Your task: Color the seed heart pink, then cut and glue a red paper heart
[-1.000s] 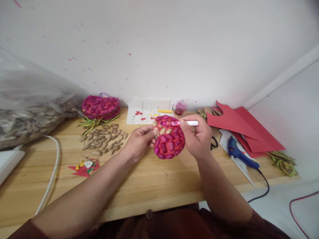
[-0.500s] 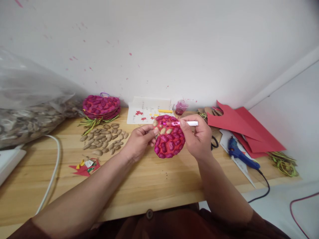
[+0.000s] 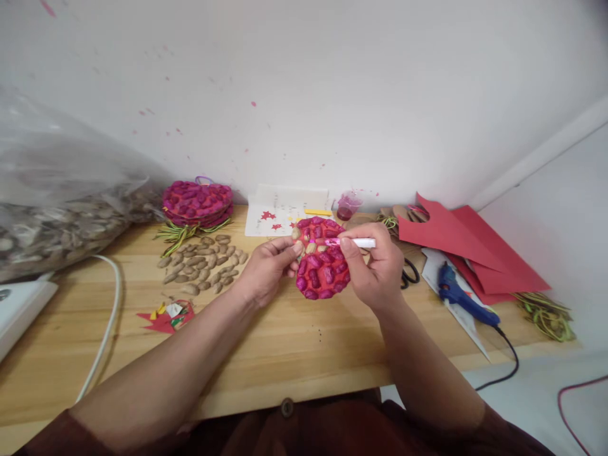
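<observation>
My left hand [image 3: 268, 269] pinches the left edge of a round red disc [image 3: 323, 269] covered with shells, most of them painted pink and a few near the top still bare tan. My right hand [image 3: 373, 269] grips a white brush [image 3: 354, 242] whose pink tip rests on the disc's upper shells. The disc is held just above the wooden table [image 3: 285, 342].
Loose tan shells [image 3: 202, 265] lie left of my hands, and behind them is a stack of finished pink discs [image 3: 197, 202]. A plastic bag of shells [image 3: 61, 215] sits far left. A paint cup [image 3: 346, 206], red paper [image 3: 470, 244], blue glue gun [image 3: 460, 294] and scissors [image 3: 408, 272] lie right.
The brush tip has slid slightly down and left across the disc's upper shells. The camera view has shifted a little; both hands keep their grips.
</observation>
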`<state>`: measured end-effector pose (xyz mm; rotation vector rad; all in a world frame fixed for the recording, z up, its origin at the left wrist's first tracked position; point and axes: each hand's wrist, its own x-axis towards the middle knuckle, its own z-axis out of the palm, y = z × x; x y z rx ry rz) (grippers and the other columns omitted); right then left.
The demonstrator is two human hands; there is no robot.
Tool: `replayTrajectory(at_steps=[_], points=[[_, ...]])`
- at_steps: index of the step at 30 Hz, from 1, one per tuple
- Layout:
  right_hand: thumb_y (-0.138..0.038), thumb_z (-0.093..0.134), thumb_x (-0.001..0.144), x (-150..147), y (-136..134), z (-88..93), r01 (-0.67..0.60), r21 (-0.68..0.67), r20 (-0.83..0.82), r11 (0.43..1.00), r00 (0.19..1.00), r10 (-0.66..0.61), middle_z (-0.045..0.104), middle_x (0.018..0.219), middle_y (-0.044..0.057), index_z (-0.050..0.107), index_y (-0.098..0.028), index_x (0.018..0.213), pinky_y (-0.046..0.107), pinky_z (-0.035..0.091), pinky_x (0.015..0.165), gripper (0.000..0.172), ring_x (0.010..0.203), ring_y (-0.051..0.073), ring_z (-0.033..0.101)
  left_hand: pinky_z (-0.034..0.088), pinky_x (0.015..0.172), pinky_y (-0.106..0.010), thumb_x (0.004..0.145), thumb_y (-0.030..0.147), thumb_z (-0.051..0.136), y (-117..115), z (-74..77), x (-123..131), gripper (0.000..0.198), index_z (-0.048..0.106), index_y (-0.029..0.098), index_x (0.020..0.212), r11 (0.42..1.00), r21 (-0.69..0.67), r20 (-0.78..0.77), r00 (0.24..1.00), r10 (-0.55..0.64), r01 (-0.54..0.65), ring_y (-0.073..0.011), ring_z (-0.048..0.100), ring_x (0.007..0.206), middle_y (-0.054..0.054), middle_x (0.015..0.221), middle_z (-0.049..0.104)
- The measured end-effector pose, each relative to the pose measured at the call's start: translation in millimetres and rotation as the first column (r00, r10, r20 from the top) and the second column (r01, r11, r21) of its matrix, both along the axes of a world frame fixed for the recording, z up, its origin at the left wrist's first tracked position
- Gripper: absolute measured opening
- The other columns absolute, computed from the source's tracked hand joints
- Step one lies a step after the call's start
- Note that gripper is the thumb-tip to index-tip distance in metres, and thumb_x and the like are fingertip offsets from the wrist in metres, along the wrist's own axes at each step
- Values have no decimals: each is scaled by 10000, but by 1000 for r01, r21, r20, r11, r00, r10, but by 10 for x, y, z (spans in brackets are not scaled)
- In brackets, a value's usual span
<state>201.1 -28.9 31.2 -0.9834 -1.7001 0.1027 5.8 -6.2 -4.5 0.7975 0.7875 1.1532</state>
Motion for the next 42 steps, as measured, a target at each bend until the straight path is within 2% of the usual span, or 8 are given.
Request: replayTrajectory(at_steps=[9,18,25,31,35,42], points=[[-256,666,956,17,27,-41,10,-8,-73,1000,997,-11,708,930,40,690,-249,1004,406,538,837,54,893,213,663,392,466,-160,598,394,989,-14,12,4,382,766,148,785,1000,9,17,1000,-18,17,-44,505,507,22,658,638],[-264,660,963,22,29,-46,11,-27,-65,1000,998,-13,722,948,45,693,-244,1016,410,540,867,66,916,213,668,392,465,-161,566,396,999,-18,31,8,409,758,146,781,1000,-3,16,1000,1,-1,-43,505,500,31,647,628],[-235,662,951,-16,4,-19,20,7,1,1000,1000,-20,717,907,30,685,-240,982,396,534,823,39,865,202,668,366,455,-162,517,409,1006,-5,56,15,441,743,144,753,999,-10,-3,999,45,-45,-44,493,492,35,627,618],[-220,655,949,-38,8,-17,16,13,24,1000,1000,-17,708,882,22,672,-237,958,397,518,811,25,841,198,656,413,510,-204,641,489,921,-8,17,12,428,762,145,841,986,151,-168,981,102,-77,-76,504,522,15,664,642],[-184,658,936,-60,-9,-11,-6,46,64,999,998,3,705,885,26,675,-231,961,389,512,808,56,853,198,641,424,521,-226,658,525,892,-20,37,12,460,765,142,879,972,217,-246,959,141,-87,-97,499,530,19,627,619],[-184,663,927,-35,-2,25,-1,86,74,996,997,-5,710,884,32,686,-228,972,393,513,809,67,855,205,636,403,507,-203,608,474,928,-20,54,29,436,760,133,821,989,96,-148,981,129,-115,-78,495,524,12,634,630]])
